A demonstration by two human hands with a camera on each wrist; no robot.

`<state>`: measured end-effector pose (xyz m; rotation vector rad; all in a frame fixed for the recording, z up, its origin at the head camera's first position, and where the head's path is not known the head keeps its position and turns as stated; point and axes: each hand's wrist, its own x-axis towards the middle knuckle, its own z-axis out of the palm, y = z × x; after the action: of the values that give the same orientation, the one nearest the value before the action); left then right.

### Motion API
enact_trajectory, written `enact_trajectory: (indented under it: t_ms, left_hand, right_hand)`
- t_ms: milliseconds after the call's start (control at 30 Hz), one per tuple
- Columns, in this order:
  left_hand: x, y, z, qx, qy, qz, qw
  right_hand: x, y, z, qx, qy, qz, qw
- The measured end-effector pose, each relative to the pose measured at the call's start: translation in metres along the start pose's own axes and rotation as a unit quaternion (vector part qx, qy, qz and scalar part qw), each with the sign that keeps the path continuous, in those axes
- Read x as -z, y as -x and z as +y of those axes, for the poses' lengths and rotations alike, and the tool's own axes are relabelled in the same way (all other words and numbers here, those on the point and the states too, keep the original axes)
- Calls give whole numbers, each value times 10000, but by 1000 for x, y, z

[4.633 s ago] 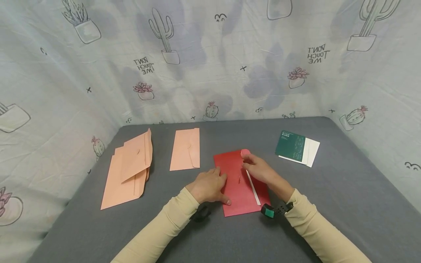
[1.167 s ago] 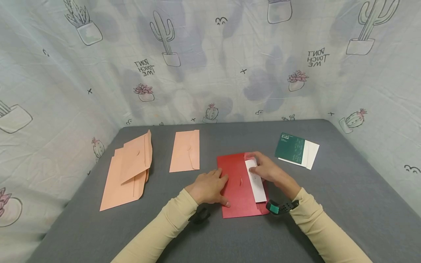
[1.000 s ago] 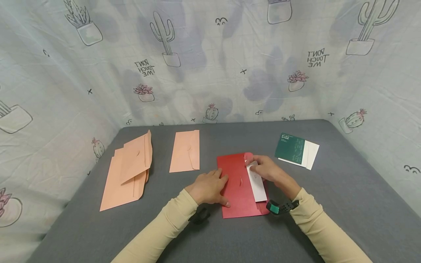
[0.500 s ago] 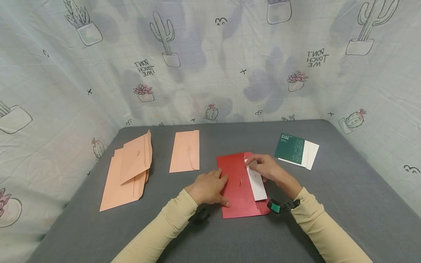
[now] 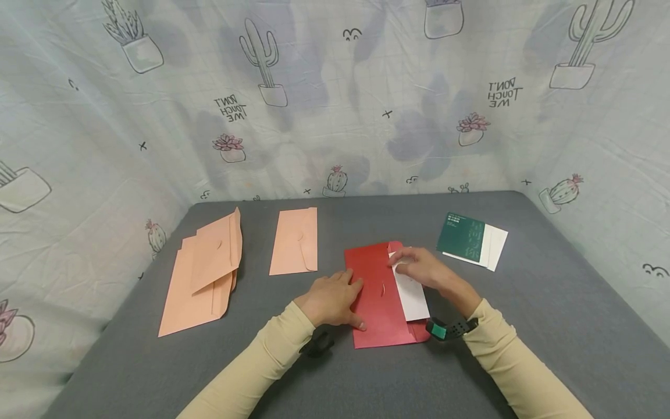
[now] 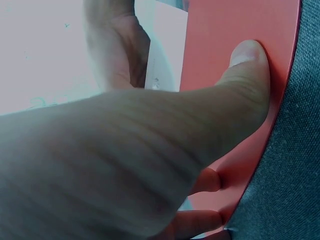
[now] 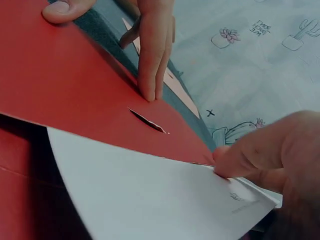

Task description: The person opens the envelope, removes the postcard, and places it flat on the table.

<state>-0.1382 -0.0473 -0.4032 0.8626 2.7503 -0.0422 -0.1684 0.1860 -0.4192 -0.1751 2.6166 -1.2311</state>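
Peach pile (image 5: 214, 253) left, one green card (image 5: 460, 237) right; left hand (image 5: 331, 298) spread on one red envelope (image 5: 379, 320), right hand (image 5: 421, 269) pinching paper (image 5: 412, 299)!

A glossy red envelope (image 5: 374, 317) lies flat on the grey tabletop (image 5: 356, 384), its long sides slanting slightly and its flap (image 5: 420, 333) open along the right side. A short curved slit (image 5: 383, 289) is cut through the front panel near the open mouth. From that mouth a flat white card (image 5: 412, 299) sticks out lengthwise over the flap, its remaining part hidden inside; faint small print marks its far end. The left hand (image 5: 332, 298) rests on the envelope's left edge, while the right hand (image 5: 425, 271) pinches the card's far end.
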Motion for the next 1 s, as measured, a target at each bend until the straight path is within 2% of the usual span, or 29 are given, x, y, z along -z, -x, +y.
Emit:
enact_trajectory:
  t_ms: [100, 300, 467, 567, 733, 1000]
  left_hand:
    - [1, 0, 0, -7, 13, 3, 10000]
    - [1, 0, 0, -18, 24, 26, 10000]
    - [0, 1, 0, -38, -7, 56, 10000]
    - [0, 1, 0, -35, 3, 47, 10000]
    - [1, 1, 0, -23, 45, 15, 10000]
    - [0, 2, 1, -21, 35, 21, 10000]
  right_hand:
    - [0, 0, 0, 49, -19, -82, 10000]
    - [1, -1, -2, 80, 6, 228, 9997]
    - [6, 0, -2, -60, 148, 204, 9997]
    - [9, 0, -1, -150, 36, 186, 9997]
    - [10, 1, 0, -183, -123, 359, 9991]
    - [13, 0, 3, -281, 11, 611, 9977]
